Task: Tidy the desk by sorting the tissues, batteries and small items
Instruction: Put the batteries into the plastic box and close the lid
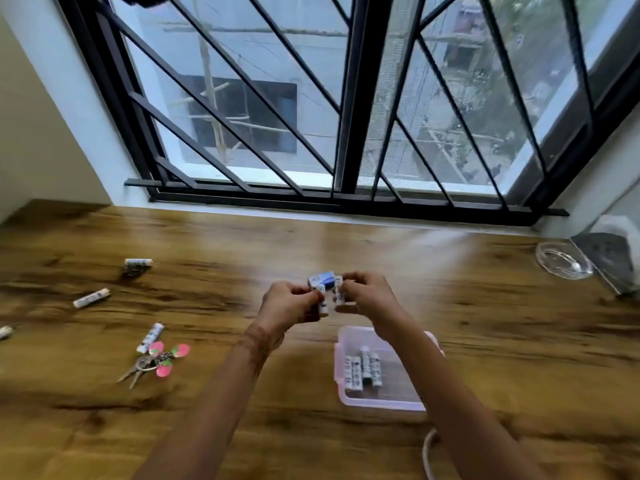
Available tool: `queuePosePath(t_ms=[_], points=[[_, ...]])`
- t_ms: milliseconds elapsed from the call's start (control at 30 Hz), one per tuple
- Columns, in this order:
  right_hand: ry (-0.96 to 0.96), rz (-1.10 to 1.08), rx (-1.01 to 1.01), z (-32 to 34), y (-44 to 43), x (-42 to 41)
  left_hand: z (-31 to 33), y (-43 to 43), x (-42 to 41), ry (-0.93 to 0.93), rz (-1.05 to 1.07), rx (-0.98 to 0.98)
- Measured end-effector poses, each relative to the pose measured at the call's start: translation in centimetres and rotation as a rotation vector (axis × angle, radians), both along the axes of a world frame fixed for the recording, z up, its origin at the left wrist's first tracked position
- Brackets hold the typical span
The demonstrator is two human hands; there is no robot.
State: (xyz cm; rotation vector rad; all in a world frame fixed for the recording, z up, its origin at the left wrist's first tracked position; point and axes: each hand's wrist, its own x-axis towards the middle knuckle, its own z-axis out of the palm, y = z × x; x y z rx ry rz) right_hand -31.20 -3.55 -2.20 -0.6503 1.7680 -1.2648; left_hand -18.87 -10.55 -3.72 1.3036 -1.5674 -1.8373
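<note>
Two hands: left hand (291, 303) and right hand (367, 299) meet at mid-frame, fingers curled in, each pinching one side of the same bunch of batteries (325, 285); probably squaring them up into one handful.
Held bunch: white-label cells plus a blue-faced piece, blurred, count unclear; held just above the desk (485, 341), beyond the container.
Container: clear, pink-rimmed container (341, 382) at lower centre-right, partly under the right forearm, close by so drops are short.
Sorted cells: stored batteries (363, 370) lie side by side inside it, so it reads as the battery bin.
Loose batteries: four on the left. Upper battery (138, 263), middle battery (91, 297), edge battery (5, 331) at the frame's left edge, lower battery (150, 337) touching the keys.
Keys: keys (156, 358) with pink tags at lower left, not yet sorted.
Glass dish: glass dish (562, 259) at far right, maybe meant for small items.
Tissues: none clearly made out.
Stage: judged mid-task, with the handful due for the container next.
</note>
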Motion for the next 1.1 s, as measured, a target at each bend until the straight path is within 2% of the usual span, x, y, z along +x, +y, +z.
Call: queuePosePath(t_ms=[100, 367, 533, 667, 833, 1100], points=[[-0.118, 0.056, -0.034, 0.6, 4.0, -0.9, 0.3, 3.8, -1.3, 0.015, -0.098, -0.034], [-0.07, 0.07, 0.147, -2.4, 10.4, -3.7, -1.8, 10.3, -4.1, -0.169, -0.221, -0.112], [0.148, 0.079, 0.241, -4.6, 10.9, -3.0, -2.9, 11.8, -5.0, -0.347, -0.228, -0.21], [0.218, 0.055, 0.234, -5.0, 10.8, -2.8, -2.7, 12.2, -5.4, -0.398, -0.196, -0.246], [0.323, 0.084, 0.251, -4.5, 11.2, -3.0, -2.5, 11.9, -5.0, -0.393, -0.106, -0.27], [0.472, 0.148, 0.136, -3.0, 10.5, -2.7, -1.0, 11.1, -3.5, -0.322, -0.016, -0.311]])
